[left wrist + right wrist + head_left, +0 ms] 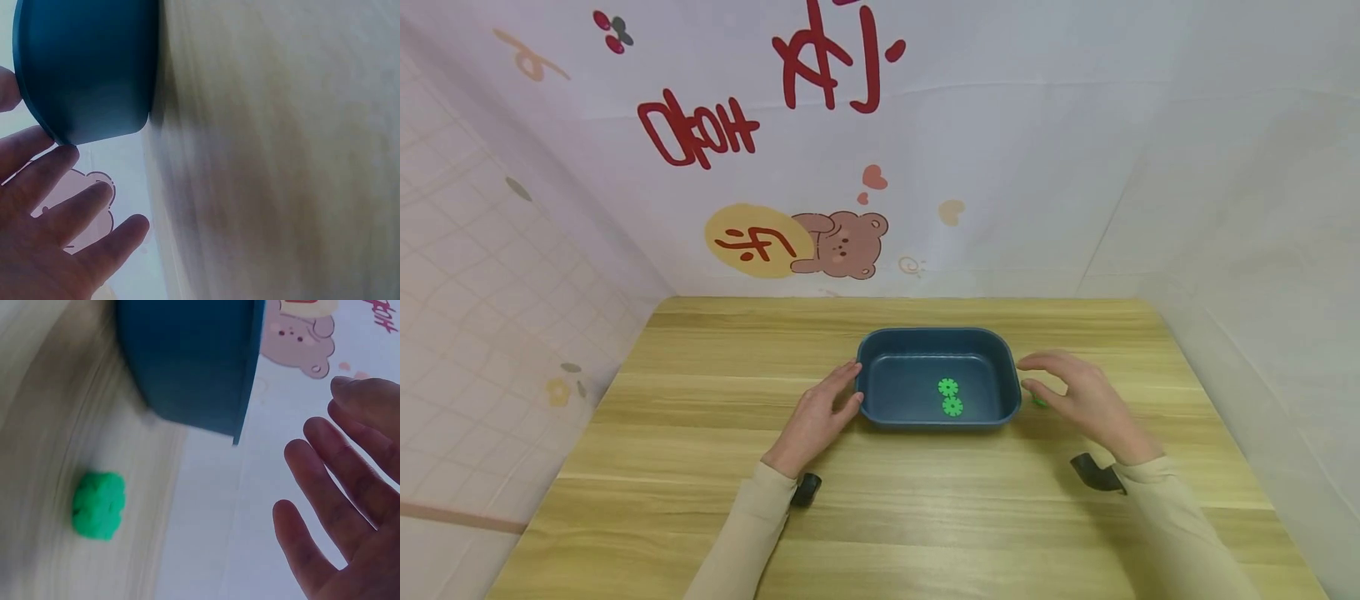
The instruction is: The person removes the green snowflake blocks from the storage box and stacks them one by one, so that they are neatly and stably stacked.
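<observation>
A dark blue rectangular tray stands on the table, with two green notched discs side by side on its floor. My left hand touches the tray's left rim with its fingertips, the fingers fairly straight. In the left wrist view, fingers rest against the edge of the tray. On the other side, my right hand hovers by the right rim, holding nothing. The right wrist view shows its fingers spread and apart from the tray. A green piece lies on the table, mostly hidden by that hand in the head view.
A pale wood-grain table carries everything. Behind it hangs a white cloth printed with a bear and red characters, and light cloth walls close off both sides. Black wrist mounts stick out near both sleeves.
</observation>
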Available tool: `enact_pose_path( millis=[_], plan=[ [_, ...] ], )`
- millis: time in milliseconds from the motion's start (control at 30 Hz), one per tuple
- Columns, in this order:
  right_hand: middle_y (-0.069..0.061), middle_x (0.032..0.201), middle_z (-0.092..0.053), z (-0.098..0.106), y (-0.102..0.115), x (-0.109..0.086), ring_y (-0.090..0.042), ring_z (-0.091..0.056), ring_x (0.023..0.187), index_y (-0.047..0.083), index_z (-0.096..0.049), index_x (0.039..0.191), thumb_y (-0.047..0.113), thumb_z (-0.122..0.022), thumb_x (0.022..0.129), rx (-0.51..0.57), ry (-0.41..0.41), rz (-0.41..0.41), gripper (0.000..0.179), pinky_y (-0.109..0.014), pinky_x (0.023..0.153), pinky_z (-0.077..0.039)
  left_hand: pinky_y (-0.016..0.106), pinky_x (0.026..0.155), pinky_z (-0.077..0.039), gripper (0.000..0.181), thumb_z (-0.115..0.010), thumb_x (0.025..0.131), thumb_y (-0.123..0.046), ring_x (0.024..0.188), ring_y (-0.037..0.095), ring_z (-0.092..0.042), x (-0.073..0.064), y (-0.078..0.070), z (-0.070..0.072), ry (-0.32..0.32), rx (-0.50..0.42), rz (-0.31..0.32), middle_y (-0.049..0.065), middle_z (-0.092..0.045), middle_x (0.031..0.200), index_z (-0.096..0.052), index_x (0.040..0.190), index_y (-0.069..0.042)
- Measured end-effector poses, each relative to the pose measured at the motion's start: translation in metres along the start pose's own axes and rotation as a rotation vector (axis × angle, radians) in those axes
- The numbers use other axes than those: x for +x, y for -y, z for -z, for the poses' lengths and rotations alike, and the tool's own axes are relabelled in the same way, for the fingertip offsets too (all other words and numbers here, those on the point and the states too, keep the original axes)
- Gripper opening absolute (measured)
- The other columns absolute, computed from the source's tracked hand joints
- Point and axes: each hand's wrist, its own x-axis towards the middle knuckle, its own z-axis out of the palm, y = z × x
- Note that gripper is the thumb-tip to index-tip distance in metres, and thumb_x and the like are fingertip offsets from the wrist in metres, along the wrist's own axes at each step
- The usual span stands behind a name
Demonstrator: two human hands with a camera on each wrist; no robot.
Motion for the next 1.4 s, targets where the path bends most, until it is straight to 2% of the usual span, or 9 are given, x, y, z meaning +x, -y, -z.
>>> enact_pose_path(
  millis=[200,567,833,1033,1400],
  plan=[
    [0.006,0.114,-0.066,-0.007,0.009,0.006,-0.015,-0.06,0.108,0.017,-0.069,0.113,0.013,-0.079,0.082,0.048,0.009,0.028,0.033,-0.034,0.089,-0.048,0.043,0.109,-0.033,0.051,-0.059,0.098,-0.028,0.139,0.02,-0.035,0.0,0.0,-0.001,-0.009,-0.004,-0.004,-0.001,-0.041,0.15,-0.046,0.146,-0.014],
    [0.006,0.11,-0.067,-0.03,0.013,0.018,-0.016,-0.062,0.102,0.01,-0.07,0.112,0.009,-0.079,0.08,0.111,0.049,0.102,0.033,-0.033,0.086,-0.05,0.044,0.109,-0.033,0.051,-0.059,0.098,-0.025,0.138,0.025,-0.037,0.0,0.0,-0.001,-0.007,-0.006,0.0,0.001,-0.041,0.15,-0.046,0.145,-0.012],
    [0.005,0.113,-0.066,-0.044,0.016,0.027,-0.018,-0.06,0.109,0.014,-0.07,0.114,0.012,-0.077,0.083,0.125,0.098,0.125,0.031,-0.037,0.09,-0.05,0.045,0.109,-0.034,0.051,-0.06,0.098,-0.023,0.137,0.026,-0.037,0.001,-0.003,0.001,-0.002,-0.007,0.0,0.006,-0.042,0.149,-0.047,0.145,-0.01],
    [0.002,0.114,-0.065,-0.051,0.02,0.032,-0.019,-0.06,0.11,0.012,-0.069,0.114,0.014,-0.075,0.086,0.121,0.144,0.14,0.029,-0.037,0.09,-0.051,0.044,0.109,-0.033,0.051,-0.06,0.098,-0.026,0.138,0.024,-0.036,0.001,-0.002,0.001,0.001,-0.003,0.0,0.004,-0.042,0.149,-0.047,0.145,-0.011],
    [0.007,0.115,-0.062,-0.064,0.021,0.04,-0.013,-0.058,0.109,0.011,-0.069,0.116,0.014,-0.073,0.088,0.146,0.242,0.084,0.028,-0.034,0.089,-0.051,0.043,0.11,-0.032,0.053,-0.056,0.099,-0.034,0.139,0.024,-0.035,0.0,-0.001,0.001,0.012,-0.01,0.008,0.0,-0.04,0.151,-0.046,0.146,-0.012]
  ],
)
